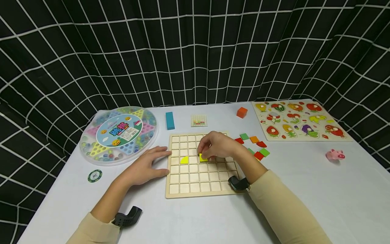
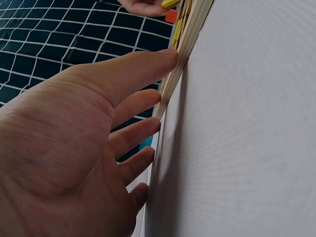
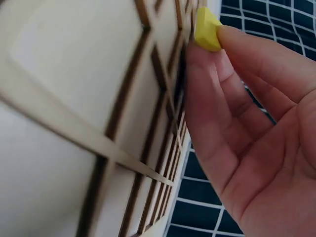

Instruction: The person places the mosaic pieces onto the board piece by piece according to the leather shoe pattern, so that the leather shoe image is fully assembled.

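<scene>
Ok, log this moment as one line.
right hand: pinches yellow piece over grid board | left hand: touches board edge | other yellow piece: on board

Board (image 1: 184,178) part-hidden; sleeves (image 1: 284,206) cropped

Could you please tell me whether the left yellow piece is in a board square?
In: the left yellow piece lies within one square of the board, overlapping no neighbouring square.

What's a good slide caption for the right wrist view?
Right hand pinching a yellow piece over the gridded wooden board.
</scene>
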The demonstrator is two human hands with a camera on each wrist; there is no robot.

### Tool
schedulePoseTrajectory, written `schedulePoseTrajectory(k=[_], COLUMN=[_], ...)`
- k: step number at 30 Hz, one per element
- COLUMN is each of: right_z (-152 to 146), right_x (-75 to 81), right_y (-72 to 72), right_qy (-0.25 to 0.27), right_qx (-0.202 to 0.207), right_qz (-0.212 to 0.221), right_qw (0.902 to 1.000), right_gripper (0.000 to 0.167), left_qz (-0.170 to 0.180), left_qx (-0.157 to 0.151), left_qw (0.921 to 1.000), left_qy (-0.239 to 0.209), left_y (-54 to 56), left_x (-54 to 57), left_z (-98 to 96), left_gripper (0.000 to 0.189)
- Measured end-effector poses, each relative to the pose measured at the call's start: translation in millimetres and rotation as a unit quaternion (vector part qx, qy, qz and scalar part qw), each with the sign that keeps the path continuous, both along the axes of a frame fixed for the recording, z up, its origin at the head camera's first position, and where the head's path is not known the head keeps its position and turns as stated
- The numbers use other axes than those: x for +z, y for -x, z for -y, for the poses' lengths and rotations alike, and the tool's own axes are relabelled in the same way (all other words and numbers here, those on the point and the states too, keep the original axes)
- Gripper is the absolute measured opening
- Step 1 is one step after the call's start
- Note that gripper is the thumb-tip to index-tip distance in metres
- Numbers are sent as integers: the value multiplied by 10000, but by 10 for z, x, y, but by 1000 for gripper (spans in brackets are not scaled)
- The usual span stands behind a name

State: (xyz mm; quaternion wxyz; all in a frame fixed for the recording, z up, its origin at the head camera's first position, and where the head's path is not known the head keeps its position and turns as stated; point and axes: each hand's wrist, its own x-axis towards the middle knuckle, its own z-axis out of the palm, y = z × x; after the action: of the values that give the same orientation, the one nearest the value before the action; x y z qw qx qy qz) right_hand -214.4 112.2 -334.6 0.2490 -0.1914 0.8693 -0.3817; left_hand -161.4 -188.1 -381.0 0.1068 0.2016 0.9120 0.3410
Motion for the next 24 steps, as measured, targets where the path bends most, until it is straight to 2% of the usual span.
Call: schedulePoseTrajectory(k=[8, 16, 24], right_z=[69, 143, 203], right_x=[-10, 29, 64], right_y=[-7, -11, -46], right_qy=[-389, -862, -1243], right_qx=[-93, 284, 427], right_qz=[-170, -669, -1051], right_qw=[9991, 9936, 9857], right_gripper=[11, 14, 14], left_qz=[17, 26, 55], left_qx=[-7, 9, 21], left_qw=[10000, 10000, 10000], left_qy=[-20, -3, -24], left_y=[4, -11, 8], left_x=[-1, -19, -10], left_z=[0, 11, 8], left_gripper=[64, 64, 64])
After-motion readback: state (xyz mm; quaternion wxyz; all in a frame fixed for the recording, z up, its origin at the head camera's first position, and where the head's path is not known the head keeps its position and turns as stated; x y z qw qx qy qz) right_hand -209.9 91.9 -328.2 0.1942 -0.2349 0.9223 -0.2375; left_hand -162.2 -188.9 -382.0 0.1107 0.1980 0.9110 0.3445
